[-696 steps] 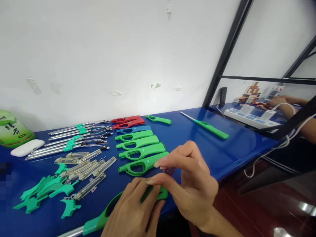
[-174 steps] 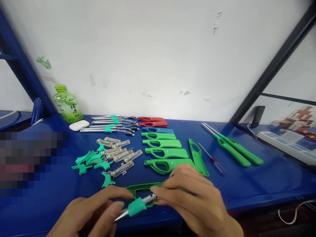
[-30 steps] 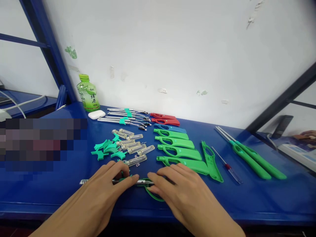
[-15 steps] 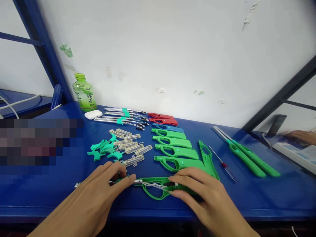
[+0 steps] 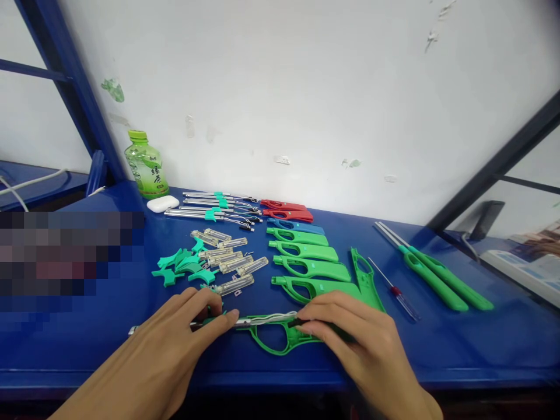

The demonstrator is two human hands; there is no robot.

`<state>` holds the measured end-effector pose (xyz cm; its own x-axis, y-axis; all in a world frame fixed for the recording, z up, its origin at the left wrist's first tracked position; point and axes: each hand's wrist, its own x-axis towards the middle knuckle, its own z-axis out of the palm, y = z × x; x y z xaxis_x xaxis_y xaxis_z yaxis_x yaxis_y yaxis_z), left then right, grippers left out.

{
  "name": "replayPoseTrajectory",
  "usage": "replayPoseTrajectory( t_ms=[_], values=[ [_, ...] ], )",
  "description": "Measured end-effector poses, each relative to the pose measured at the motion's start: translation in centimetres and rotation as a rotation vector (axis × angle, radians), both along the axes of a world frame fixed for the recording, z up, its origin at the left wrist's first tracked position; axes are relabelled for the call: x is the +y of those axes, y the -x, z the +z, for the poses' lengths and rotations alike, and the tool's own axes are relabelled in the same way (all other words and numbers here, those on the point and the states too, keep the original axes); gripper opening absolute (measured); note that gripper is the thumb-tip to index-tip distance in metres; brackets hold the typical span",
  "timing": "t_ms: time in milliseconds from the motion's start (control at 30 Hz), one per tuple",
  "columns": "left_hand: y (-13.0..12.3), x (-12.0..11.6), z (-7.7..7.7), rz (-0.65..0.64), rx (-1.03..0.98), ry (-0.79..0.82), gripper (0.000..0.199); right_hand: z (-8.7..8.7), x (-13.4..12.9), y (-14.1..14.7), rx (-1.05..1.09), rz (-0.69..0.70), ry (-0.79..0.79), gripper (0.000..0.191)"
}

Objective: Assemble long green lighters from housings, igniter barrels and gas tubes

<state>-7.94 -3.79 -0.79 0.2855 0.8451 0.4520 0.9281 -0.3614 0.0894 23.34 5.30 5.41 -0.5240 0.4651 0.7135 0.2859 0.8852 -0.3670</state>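
A green lighter shell half [image 5: 273, 350] lies open at the front of the blue table. My left hand [image 5: 188, 332] is closed on a metal rod [image 5: 242, 322] at the shell's left end. White wires [image 5: 273, 318] run from the rod to my right hand [image 5: 350, 329], whose thumb and fingers pinch the small black connector [image 5: 296, 322] over the shell. Behind, several green shells [image 5: 312, 269] lie in a column, with a loose shell half [image 5: 367, 280] to their right. Clear fuel tanks [image 5: 236, 284] and teal triggers [image 5: 190, 262] are piled on the left.
Rod assemblies [image 5: 196, 214], red shells [image 5: 286, 214] and a blue shell [image 5: 297, 226] lie at the back. A green tea bottle [image 5: 146, 166] and white case [image 5: 163, 203] stand back left. A screwdriver [image 5: 402, 300] and two long green lighters [image 5: 433, 277] lie right.
My right hand has shifted the black connector slightly left, and the wires now run straighter and higher over the shell. My left hand keeps its hold on the rod.
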Motion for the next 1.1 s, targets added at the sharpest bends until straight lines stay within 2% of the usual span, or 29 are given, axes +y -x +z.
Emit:
replayPoseTrajectory(
  t_ms=[300, 500, 733, 933, 1100],
  values=[
    [-0.2, -0.2, 0.2, 0.008, 0.017, -0.021, 0.085, -0.4, -0.3, -0.6, -0.026, -0.035, 0.005, 0.021],
    [-0.2, 0.0, 0.2, 0.01, 0.024, -0.034, 0.085, -0.6, -0.7, -1.2, -0.05, 0.011, 0.06, 0.026],
    [-0.1, -0.1, 0.2, 0.022, 0.0, -0.012, 0.083, -1.1, -0.9, -1.1, 0.013, -0.051, 0.222, 0.023],
    [-1.3, 0.3, 1.2, 0.108, -0.011, 0.058, 0.052, -1.4, -0.7, -1.2, 0.021, -0.054, 0.287, 0.025],
    [-1.7, 0.5, 1.8, 0.101, -0.003, 0.026, 0.047, -1.5, -0.9, -1.2, 0.011, -0.06, 0.234, 0.014]
  ],
)
